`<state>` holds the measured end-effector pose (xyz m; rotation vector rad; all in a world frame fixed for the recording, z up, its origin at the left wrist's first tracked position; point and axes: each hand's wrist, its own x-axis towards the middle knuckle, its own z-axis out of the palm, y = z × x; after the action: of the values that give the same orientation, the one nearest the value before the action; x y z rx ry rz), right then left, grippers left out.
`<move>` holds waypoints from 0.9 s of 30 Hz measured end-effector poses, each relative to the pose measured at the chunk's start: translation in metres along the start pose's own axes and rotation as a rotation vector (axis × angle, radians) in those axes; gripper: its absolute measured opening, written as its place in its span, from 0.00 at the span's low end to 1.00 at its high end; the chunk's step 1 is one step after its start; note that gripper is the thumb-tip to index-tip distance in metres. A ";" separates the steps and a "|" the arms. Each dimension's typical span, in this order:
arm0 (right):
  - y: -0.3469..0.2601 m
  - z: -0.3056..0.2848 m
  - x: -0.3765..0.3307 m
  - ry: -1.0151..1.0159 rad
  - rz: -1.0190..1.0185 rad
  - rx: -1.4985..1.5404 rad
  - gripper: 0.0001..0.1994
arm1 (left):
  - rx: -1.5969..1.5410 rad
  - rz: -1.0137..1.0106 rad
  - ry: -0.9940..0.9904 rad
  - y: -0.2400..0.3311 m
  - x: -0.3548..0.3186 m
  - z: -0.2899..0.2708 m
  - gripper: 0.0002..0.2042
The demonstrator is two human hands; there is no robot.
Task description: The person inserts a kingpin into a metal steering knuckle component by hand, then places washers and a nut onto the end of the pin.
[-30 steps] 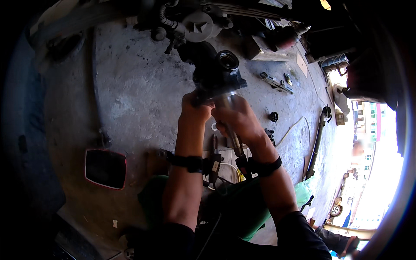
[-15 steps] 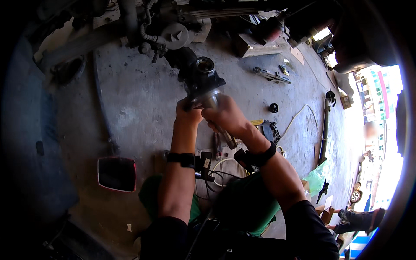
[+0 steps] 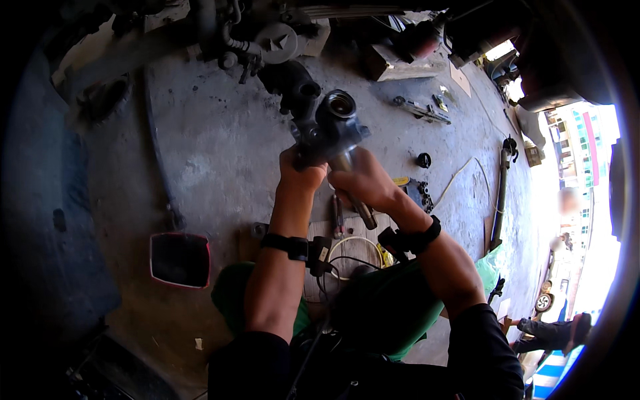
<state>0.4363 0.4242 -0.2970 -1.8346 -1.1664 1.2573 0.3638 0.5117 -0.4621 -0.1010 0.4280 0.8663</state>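
Observation:
A dark metal housing (image 3: 339,127) with a round open bore on top is held out in front of me above the floor. My left hand (image 3: 303,170) is closed around its near-left underside, the fingers mostly hidden. My right hand (image 3: 363,179) is wrapped around a bright metal shaft (image 3: 364,215) that slants from the housing's near end down to the right. Just beyond and left of the bore sits a black metal part with its own round hole (image 3: 307,90); whether it joins the housing I cannot tell.
Vehicle undercarriage parts (image 3: 277,43) hang at the top. Beneath my arms lie a board (image 3: 350,250) and a screwdriver (image 3: 338,220). A red-rimmed black tray (image 3: 180,260) is at left. Right are a black ring (image 3: 423,160), a long dark bar (image 3: 499,200) and a distant person's leg (image 3: 553,333).
The housing has shifted right and turned, and the black part beside it shows more. Both hands moved slightly right, still gripping. The shiny disc at the housing's near end is out of sight.

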 end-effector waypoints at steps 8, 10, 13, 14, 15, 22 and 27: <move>0.033 -0.026 -0.031 -0.028 0.139 0.058 0.06 | 0.014 -0.117 0.162 -0.027 -0.020 0.017 0.16; 0.051 -0.034 -0.043 -0.008 0.077 0.122 0.05 | 0.086 -0.141 0.009 -0.043 -0.016 0.007 0.16; 0.106 -0.047 -0.056 0.007 -0.088 0.101 0.08 | 0.117 -0.215 -0.235 -0.065 -0.017 -0.006 0.17; 0.126 -0.047 -0.059 0.005 -0.153 0.079 0.09 | 0.162 -0.229 -0.249 -0.071 -0.022 -0.003 0.18; 0.142 -0.051 -0.064 -0.001 -0.175 -0.060 0.12 | 0.177 -0.269 -0.229 -0.081 -0.024 -0.007 0.18; 0.248 -0.038 -0.090 0.234 -0.425 -0.370 0.33 | 0.189 -0.591 -0.101 -0.129 -0.014 -0.072 0.18; 0.290 -0.014 -0.088 0.179 -0.274 0.018 0.26 | 0.372 -0.621 0.130 -0.136 -0.019 -0.087 0.17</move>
<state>0.5274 0.2226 -0.5043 -1.6690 -1.2518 0.9278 0.4278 0.3874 -0.5457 0.0538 0.6290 0.1617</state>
